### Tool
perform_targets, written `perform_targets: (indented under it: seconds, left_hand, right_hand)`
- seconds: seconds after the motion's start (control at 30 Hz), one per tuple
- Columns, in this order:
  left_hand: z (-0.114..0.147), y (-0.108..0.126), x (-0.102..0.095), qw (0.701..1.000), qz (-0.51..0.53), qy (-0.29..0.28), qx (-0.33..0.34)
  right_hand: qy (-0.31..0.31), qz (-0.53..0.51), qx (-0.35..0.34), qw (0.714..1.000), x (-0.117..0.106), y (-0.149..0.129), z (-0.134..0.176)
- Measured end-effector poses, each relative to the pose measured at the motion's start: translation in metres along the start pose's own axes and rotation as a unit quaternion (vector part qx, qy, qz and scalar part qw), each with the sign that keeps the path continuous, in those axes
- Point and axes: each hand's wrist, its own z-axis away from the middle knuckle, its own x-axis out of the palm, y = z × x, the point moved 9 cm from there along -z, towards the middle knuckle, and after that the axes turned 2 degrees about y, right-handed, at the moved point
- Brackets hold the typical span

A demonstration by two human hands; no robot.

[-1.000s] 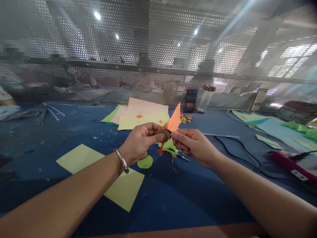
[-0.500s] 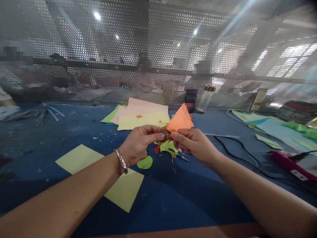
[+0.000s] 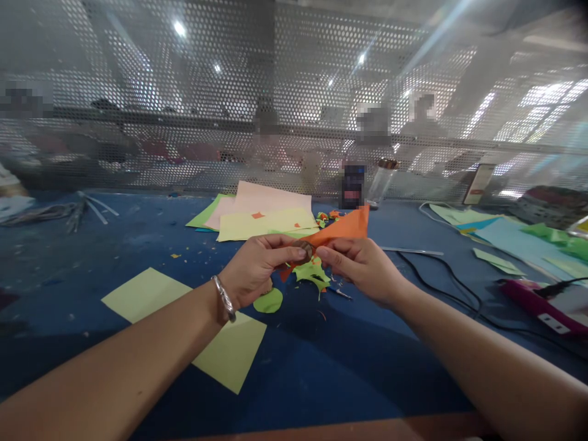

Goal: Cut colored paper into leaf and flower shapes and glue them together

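Observation:
My left hand (image 3: 261,260), a silver bracelet at its wrist, pinches a small brown round piece (image 3: 303,250) against a sheet of orange paper (image 3: 344,226). Close by on the right, my right hand (image 3: 356,263) is closed in a pinch at the edge of the brown piece. What its fingertips grip is too small to tell. Below the hands lie light-green paper scraps (image 3: 313,275) with curved cut-outs. A green paper circle (image 3: 268,301) rests on the table under my left hand. Pale yellow-green paper squares (image 3: 241,355) lie beneath my left forearm.
Pink and yellow sheets (image 3: 261,223) are stacked behind the hands. A clear bottle (image 3: 381,184) stands by the perforated metal screen (image 3: 184,141). On the right are a black cable (image 3: 441,291), a magenta power strip (image 3: 528,300) and more coloured paper (image 3: 509,239). People appear blurred beyond the screen.
The orange paper has turned between my hands, its upper corner swinging right and lower. The dark thin tip seen at my right fingers no longer shows clearly. Both hands stay nearly in place.

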Motion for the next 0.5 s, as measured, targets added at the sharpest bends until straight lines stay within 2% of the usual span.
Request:
perform_targets:
  seconds: [0.2,0.5]
  left_hand:
    - [0.0015,-0.0015,-0.0001,1.000,0.001,0.001,-0.007]
    - [0.0020,0.0022,0.0056,1.000,0.010,-0.028,0.005]
  right_hand:
    - [0.000,0.027,-0.015,1.000,-0.0007,-0.0059,0.0024]
    - [-0.012,0.039,-0.027,0.999,-0.0004,-0.0034,0.0014]
